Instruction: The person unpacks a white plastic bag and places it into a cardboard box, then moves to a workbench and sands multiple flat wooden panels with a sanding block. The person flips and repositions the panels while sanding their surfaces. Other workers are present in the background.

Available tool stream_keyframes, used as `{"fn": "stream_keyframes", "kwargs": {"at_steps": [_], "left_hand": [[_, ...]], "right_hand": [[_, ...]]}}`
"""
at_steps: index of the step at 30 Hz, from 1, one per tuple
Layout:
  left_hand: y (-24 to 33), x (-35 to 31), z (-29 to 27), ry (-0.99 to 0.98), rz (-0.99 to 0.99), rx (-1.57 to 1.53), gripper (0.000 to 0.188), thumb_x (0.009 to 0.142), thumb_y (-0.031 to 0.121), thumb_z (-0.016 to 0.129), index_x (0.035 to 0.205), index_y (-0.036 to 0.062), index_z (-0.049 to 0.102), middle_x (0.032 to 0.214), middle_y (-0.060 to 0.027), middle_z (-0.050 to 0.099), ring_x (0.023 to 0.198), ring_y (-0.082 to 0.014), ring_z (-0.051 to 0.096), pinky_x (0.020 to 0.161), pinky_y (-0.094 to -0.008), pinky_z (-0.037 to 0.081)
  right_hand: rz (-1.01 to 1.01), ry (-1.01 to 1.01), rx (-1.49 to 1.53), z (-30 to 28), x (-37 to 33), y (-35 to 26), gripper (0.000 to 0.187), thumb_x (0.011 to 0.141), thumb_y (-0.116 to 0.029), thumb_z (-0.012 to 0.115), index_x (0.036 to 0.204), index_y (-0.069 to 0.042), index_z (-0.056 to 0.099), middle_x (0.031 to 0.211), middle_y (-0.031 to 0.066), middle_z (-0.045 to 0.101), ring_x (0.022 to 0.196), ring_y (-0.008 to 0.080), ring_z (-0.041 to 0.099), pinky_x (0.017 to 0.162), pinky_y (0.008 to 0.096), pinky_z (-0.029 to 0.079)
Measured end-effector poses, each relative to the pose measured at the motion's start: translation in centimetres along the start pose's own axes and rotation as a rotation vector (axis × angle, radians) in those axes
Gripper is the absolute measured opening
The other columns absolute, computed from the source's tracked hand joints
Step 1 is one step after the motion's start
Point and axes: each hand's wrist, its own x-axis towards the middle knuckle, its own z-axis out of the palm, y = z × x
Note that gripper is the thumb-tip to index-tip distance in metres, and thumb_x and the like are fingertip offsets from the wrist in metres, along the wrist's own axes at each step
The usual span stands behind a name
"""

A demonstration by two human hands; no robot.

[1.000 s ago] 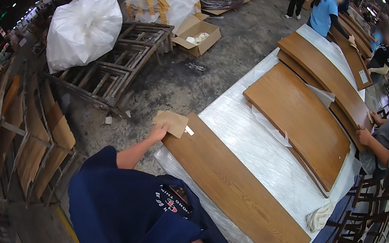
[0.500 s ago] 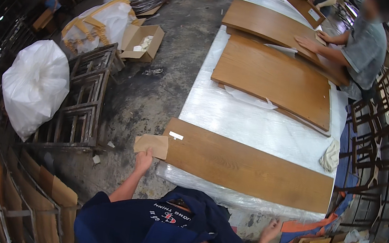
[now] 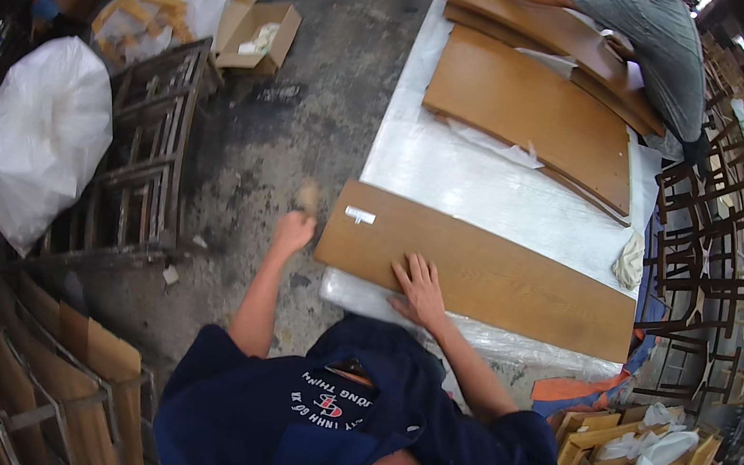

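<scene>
A long brown wooden board [image 3: 491,270] with a white label at its left end lies along the near edge of the plastic-wrapped worktop [image 3: 393,154]. My right hand [image 3: 421,293] rests on the board's near edge, fingers spread, holding nothing. Just off the board's left end, my left hand [image 3: 295,233] is closed on a tan sheet [image 3: 308,196] that looks like sandpaper; motion blurs it. Farther along the worktop, other brown boards [image 3: 525,111] lie stacked, with thin white wrap between them.
Across the worktop, a person in grey [image 3: 655,44] reaches over the far boards. A crumpled pale cloth [image 3: 629,261] lies at the right edge. Wooden frames [image 3: 148,151], a white plastic bag [image 3: 44,140] and an open carton [image 3: 259,38] stand on the left. Chair frames [image 3: 705,225] are piled at right.
My right hand has come up from below the worktop onto the board. The tan sheet in my left hand has turned from flat to a narrow blur. The other person now leans farther across.
</scene>
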Motion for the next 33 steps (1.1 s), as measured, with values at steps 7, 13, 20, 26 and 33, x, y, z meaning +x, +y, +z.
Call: {"fn": "stream_keyframes", "kwargs": {"at_steps": [7, 13, 20, 26, 33], "left_hand": [[-1.7, -6.2, 2.9, -0.042, -0.044, -0.376, 0.044, 0.095, 0.032, 0.046, 0.097, -0.0089, 0.061, 0.085, -0.0299, 0.063, 0.083, -0.0388, 0.066, 0.072, -0.0449, 0.047], [-1.2, -6.9, 2.5, -0.043, -0.132, -0.587, 0.043, 0.097, 0.032, 0.042, 0.109, -0.004, 0.062, 0.097, -0.028, 0.065, 0.095, -0.0436, 0.064, 0.08, -0.0461, 0.048], [-1.7, 0.1, 5.8, -0.227, -0.338, -0.889, 0.052, 0.095, 0.038, 0.046, 0.109, -0.0093, 0.061, 0.103, -0.0241, 0.067, 0.096, -0.0251, 0.065, 0.08, -0.0384, 0.047], [-3.5, -9.5, 3.4, -0.215, -0.331, -0.657, 0.051, 0.098, 0.039, 0.045, 0.11, -0.0079, 0.062, 0.104, -0.0188, 0.069, 0.095, -0.0247, 0.063, 0.084, -0.0382, 0.046], [0.1, 4.2, 5.9, -0.234, -0.257, -0.698, 0.05, 0.097, 0.038, 0.045, 0.107, -0.0089, 0.062, 0.096, -0.0224, 0.069, 0.093, -0.0266, 0.065, 0.083, -0.0402, 0.047]], "right_hand": [[-0.034, -0.114, -0.11, 3.6, 5.5, -1.3, 0.095, 0.075, -0.049, 0.074, 0.148, -0.007, 0.032, 0.151, 0.0228, 0.029, 0.142, 0.04, 0.025, 0.114, 0.0589, 0.018], [-0.001, -0.137, -0.154, 4.0, 5.9, -2.0, 0.095, 0.076, -0.052, 0.072, 0.15, -0.008, 0.03, 0.153, 0.0211, 0.027, 0.143, 0.0388, 0.024, 0.115, 0.0588, 0.017], [0.027, -0.183, -0.123, 3.8, 6.3, -2.3, 0.095, 0.076, -0.05, 0.074, 0.15, -0.011, 0.031, 0.154, 0.0199, 0.025, 0.144, 0.0376, 0.022, 0.116, 0.0586, 0.016], [0.044, -0.217, -0.134, 3.8, 6.6, -2.1, 0.095, 0.076, -0.051, 0.074, 0.15, -0.012, 0.03, 0.155, 0.0189, 0.023, 0.145, 0.0364, 0.02, 0.117, 0.0586, 0.015], [0.021, -0.171, -0.129, 4.0, 6.4, -2.1, 0.095, 0.076, -0.051, 0.073, 0.151, -0.012, 0.03, 0.155, 0.0196, 0.025, 0.144, 0.0374, 0.021, 0.117, 0.0587, 0.015]]}}
